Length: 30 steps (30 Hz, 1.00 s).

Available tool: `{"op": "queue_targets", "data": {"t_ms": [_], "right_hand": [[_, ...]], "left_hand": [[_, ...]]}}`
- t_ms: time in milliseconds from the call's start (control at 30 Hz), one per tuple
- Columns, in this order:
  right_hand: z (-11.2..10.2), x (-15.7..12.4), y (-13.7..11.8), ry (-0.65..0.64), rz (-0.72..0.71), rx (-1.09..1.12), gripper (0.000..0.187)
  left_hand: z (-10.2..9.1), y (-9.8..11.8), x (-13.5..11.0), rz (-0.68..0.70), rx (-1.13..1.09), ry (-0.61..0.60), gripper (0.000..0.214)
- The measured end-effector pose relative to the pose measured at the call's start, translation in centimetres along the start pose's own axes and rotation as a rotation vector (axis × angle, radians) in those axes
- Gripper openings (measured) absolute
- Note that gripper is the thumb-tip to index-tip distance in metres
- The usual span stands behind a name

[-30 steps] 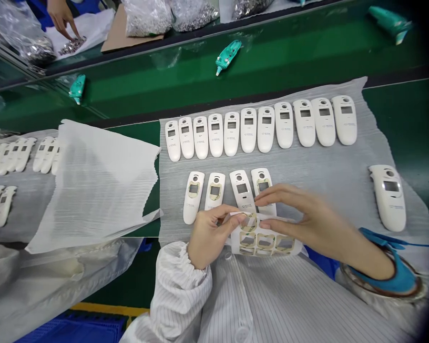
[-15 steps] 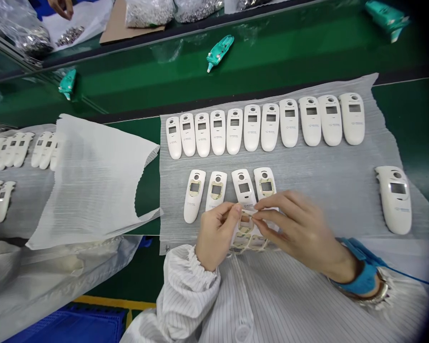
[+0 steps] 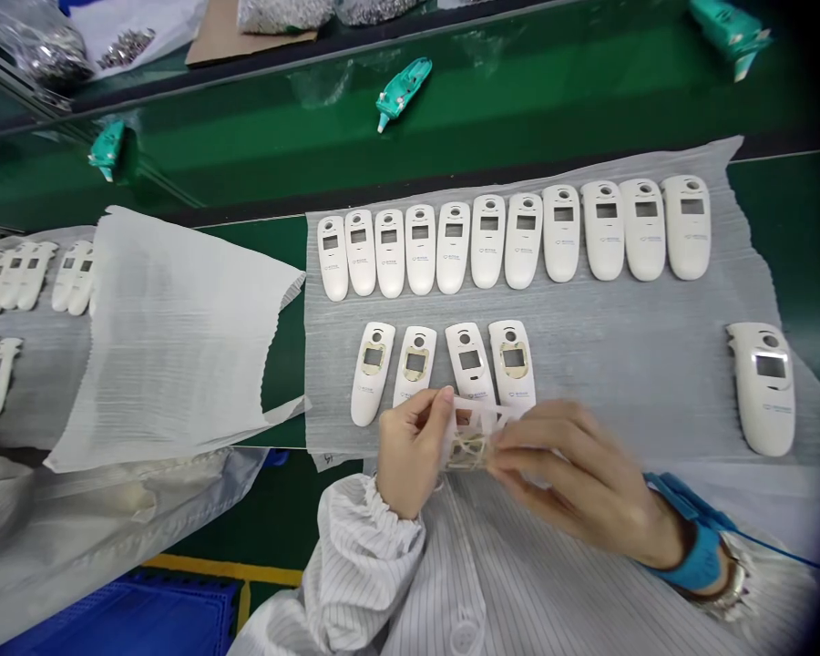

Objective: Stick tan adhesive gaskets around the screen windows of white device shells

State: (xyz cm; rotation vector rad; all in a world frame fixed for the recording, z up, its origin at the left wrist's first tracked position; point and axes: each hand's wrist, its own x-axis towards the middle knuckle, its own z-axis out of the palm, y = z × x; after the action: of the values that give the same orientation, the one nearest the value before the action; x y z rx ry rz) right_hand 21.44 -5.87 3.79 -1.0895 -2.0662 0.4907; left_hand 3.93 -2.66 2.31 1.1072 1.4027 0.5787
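Between thumb and fingers my left hand [image 3: 410, 451] grips a see-through sticker sheet [image 3: 468, 448] with yellowish cut-out outlines. My right hand [image 3: 574, 474], partly blurred, is closed with its fingertips pinching the sheet's right edge. Just beyond the hands lies a short row of white handheld-device housings: the first housing [image 3: 373, 374], the second housing [image 3: 416, 364], the third housing [image 3: 470, 360] and the fourth housing [image 3: 512, 364]. Yellowish frames surround the windows of the first, second and fourth; the third shows none. My hands and the sheet cover some lower ends.
Behind is a longer row of white housings [image 3: 420, 251] on a grey foam sheet [image 3: 615, 355]. Another housing [image 3: 765, 392] lies far right. White foam [image 3: 170, 337] covers part of the left side. Teal tape dispensers [image 3: 403, 94] sit on the green ledge. A blue strap with cord [image 3: 701, 547] circles my right wrist.
My right hand has moved slightly down, from the sheet's top to its right edge. The sheet is turned and bent differently. The other person's hand at top left has left view.
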Motion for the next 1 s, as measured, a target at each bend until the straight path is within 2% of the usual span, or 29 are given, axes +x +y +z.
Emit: {"op": "queue_targets", "data": {"t_ms": [67,133,267,333,467,567,733,1000], "right_hand": [[-1.1,0.4,0.1,-0.072,0.03,0.093,0.009],[-2.2,1.3,0.9,-0.156,0.141,0.174,0.004],[-3.4,3.7,4.4,-0.378,0.384,0.355,0.015],[-3.0,4.7,6.8,-0.422,0.436,0.379,0.02],[-1.5,5.9,10.5,-0.471,0.386,0.369,0.026],[-0.7,6.3,11.7,-0.523,0.37,0.357,0.028],[-0.4,6.6,12.0,-0.571,0.353,0.373,0.027],[-0.4,7.0,11.8,-0.611,0.359,0.371,0.024]], "left_hand": [[-0.3,-0.3,-0.1,0.03,0.069,-0.07,0.037],[-0.5,-0.5,-0.2,0.084,0.168,-0.114,0.035],[-0.3,-0.9,-0.3,0.197,0.304,-0.156,0.031],[-0.1,-1.1,-0.3,0.278,0.308,-0.191,0.028],[0.1,-1.2,-0.4,0.412,0.308,-0.162,0.022],[0.1,-1.3,-0.6,0.458,0.34,-0.105,0.022],[0.2,-1.4,-0.6,0.497,0.358,-0.061,0.02],[0.2,-1.5,-0.5,0.505,0.368,-0.066,0.018]]}}
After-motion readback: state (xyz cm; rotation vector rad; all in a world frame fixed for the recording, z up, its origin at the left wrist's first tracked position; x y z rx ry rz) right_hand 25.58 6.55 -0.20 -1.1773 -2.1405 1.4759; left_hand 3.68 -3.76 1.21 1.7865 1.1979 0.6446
